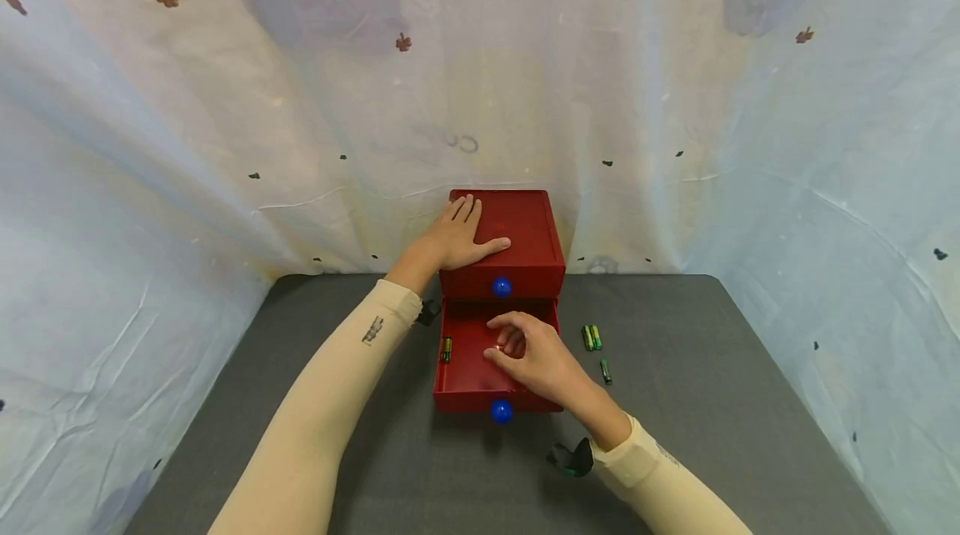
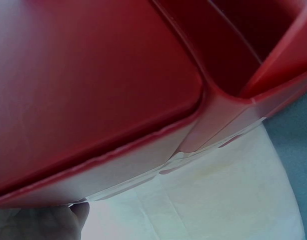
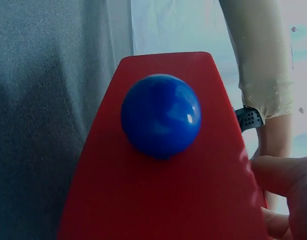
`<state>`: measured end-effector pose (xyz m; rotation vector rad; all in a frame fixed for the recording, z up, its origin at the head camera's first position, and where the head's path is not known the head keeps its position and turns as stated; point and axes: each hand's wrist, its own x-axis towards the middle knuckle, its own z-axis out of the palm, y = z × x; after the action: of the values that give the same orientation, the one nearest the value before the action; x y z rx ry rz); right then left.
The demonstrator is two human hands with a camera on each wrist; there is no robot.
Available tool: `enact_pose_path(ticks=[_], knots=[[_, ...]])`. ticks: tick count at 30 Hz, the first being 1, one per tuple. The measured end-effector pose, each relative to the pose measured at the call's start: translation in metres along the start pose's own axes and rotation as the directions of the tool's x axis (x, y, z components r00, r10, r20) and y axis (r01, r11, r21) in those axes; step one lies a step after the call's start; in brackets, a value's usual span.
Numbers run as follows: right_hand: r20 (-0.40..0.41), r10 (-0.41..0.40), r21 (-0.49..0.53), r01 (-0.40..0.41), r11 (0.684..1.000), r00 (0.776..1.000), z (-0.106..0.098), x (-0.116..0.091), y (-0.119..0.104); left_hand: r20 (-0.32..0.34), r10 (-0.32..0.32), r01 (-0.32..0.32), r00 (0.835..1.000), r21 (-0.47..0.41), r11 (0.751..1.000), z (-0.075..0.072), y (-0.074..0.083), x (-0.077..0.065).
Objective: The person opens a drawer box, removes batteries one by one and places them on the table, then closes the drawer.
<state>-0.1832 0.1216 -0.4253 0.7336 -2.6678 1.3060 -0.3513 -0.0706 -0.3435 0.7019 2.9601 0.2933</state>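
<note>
My left hand (image 1: 457, 239) lies with straight, spread fingers on the top of a red drawer box (image 1: 525, 227). Below its upper drawer, the lower drawer (image 1: 468, 381) stands pulled out, with a blue knob (image 1: 502, 412) on its front; the right wrist view shows this knob (image 3: 161, 116) close up. A green battery (image 1: 447, 349) lies along the drawer's left wall. Over the right part of the drawer hovers my right hand (image 1: 536, 356), thumb and index finger apart, other fingers bent. A tiny bright spot shows by its thumb tip; I see nothing clearly held.
Right of the box, two green batteries (image 1: 592, 337) lie side by side on the dark grey table (image 1: 652, 402). A third battery (image 1: 605, 372) lies nearer the front. The upper drawer's blue knob (image 1: 502, 287) faces me. A pale curtain (image 1: 510, 102) hangs behind the table.
</note>
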Motion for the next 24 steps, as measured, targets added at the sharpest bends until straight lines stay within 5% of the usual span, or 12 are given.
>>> enact_pose_path(ticks=[24], knots=[[0.129, 0.031, -0.060, -0.024, 0.998, 0.991, 0.029, 0.028, -0.007, -0.001, 0.001, -0.001, 1.000, -0.001, 1.000, 0.002, -0.001, 0.001]])
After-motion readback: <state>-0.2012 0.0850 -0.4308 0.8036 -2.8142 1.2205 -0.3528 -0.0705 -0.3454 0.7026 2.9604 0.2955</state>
